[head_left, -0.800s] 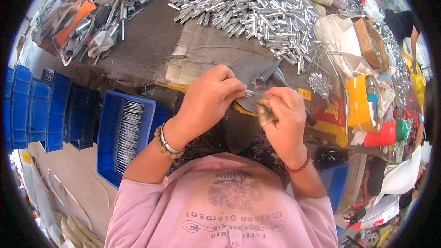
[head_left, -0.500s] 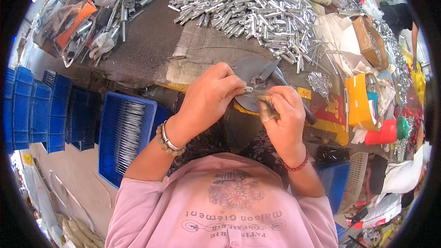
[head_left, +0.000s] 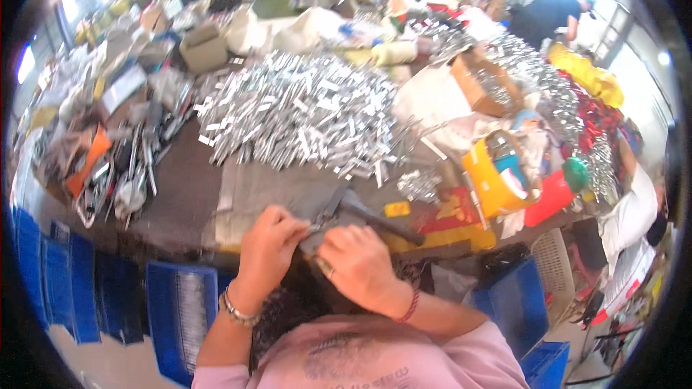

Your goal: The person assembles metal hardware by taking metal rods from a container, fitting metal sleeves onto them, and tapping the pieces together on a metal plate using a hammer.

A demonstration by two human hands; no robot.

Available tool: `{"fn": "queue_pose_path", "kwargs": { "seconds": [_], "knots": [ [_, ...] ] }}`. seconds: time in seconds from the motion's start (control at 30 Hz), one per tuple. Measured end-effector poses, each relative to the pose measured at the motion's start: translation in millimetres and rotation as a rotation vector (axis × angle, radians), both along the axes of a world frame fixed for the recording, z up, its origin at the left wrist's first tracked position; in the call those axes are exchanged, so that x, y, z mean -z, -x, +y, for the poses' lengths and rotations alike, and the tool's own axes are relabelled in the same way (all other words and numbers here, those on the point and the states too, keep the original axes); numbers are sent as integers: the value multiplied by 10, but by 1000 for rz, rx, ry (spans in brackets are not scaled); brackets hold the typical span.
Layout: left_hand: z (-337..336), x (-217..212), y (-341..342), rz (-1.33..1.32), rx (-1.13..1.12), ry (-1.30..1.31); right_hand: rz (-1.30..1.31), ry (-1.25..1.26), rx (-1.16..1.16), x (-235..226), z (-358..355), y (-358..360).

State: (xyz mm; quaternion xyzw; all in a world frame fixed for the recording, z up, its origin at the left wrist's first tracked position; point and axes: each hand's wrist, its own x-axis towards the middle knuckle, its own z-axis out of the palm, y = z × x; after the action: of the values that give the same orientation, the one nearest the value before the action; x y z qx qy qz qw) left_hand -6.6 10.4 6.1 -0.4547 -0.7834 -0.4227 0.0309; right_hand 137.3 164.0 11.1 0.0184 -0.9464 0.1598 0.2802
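Note:
My left hand (head_left: 270, 248) is closed in a pinch at the near edge of the bench, its fingertips on a small silver metal piece (head_left: 315, 227), blurred here. Just to its right, my right hand (head_left: 358, 263) has its fingers curled together; motion blur hides what they hold, if anything. A dark hammer-shaped tool (head_left: 371, 217) lies right behind the hands, its handle slanting toward the right. Beyond it spreads a large heap of short silver metal tubes (head_left: 299, 112). A smaller heap of thin silver pieces (head_left: 419, 186) sits to the right of the tool.
Left of my legs stands a blue bin (head_left: 160, 317) holding thin metal rods, with more blue bins (head_left: 68, 281) farther left. On the right are a yellow box (head_left: 481, 181) and a red container with a green lid (head_left: 549, 203). A person in dark clothing (head_left: 544, 18) bends at far right.
The view has tilted up and shifted right, so more of the room shows and bench items sit lower and farther left. My hands stay close together; the right hand's fingers have turned downward.

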Motion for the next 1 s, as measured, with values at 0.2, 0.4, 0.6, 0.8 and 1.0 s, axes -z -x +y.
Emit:
{"fn": "queue_pose_path", "kwargs": {
  "seconds": [0.2,0.4,0.6,0.8,1.0],
  "knots": [
    [-52,-82,-75,42,17,-13,82,133,-54,-1,-27,-104],
    [-102,-89,-94,64,37,12,91,247,-21,-149,250,-6],
    [-218,-89,-240,67,21,64,54,181,-165,-107,113,222],
    [-48,-45,-174,123,24,59,148,471,-100,-152,303,332],
    [-110,-31,-190,25,23,-1,24,522,-147,-175,313,274]
  ]
}}
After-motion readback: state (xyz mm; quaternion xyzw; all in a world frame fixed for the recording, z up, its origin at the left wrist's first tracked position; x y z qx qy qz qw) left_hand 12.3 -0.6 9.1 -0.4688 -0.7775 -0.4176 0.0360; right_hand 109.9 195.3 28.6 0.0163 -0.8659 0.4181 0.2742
